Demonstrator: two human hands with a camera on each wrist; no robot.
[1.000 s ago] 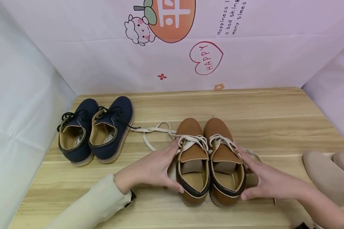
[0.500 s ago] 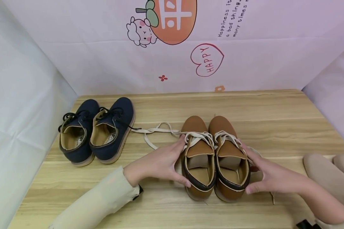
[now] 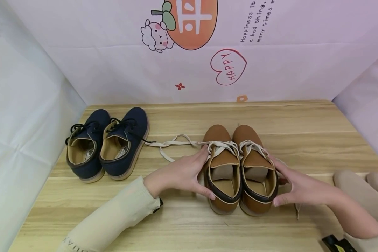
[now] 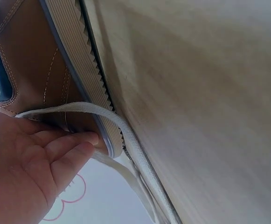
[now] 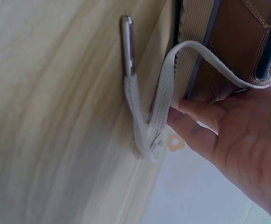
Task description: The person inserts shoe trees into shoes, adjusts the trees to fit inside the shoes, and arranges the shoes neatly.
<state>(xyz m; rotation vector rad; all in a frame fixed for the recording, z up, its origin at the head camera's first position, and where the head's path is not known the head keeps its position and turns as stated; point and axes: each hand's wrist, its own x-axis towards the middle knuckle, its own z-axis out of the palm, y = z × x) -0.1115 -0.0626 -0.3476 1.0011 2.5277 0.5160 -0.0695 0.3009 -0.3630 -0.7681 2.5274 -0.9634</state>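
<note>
Two brown lace-up shoes stand side by side, toes away from me: a left brown shoe [image 3: 216,133] and a right brown shoe [image 3: 246,134]. My left hand [image 3: 182,176] rests along the left shoe's outer side, thumb by the heel and fingers beside the laces. On the opposite side my right hand [image 3: 303,189] presses the right shoe the same way. Both wrist views show fairly straight fingers against the shoe sides. A loose cream lace [image 4: 126,128] passes over the left hand's fingers. Another lace [image 5: 161,100], with a metal tip, hangs by the right hand's fingertips.
A pair of navy shoes [image 3: 126,140] with black laces stands at the back left. The left brown shoe's loose lace stretches across the wooden table [image 3: 302,129] towards them. Beige slip-ons [image 3: 362,196] lie at the right edge. A printed white cloth [image 3: 113,70] hangs behind.
The brown pair has slid to the right and a little away from me, with both hands staying against its sides. The navy shoes and beige slip-ons keep their places.
</note>
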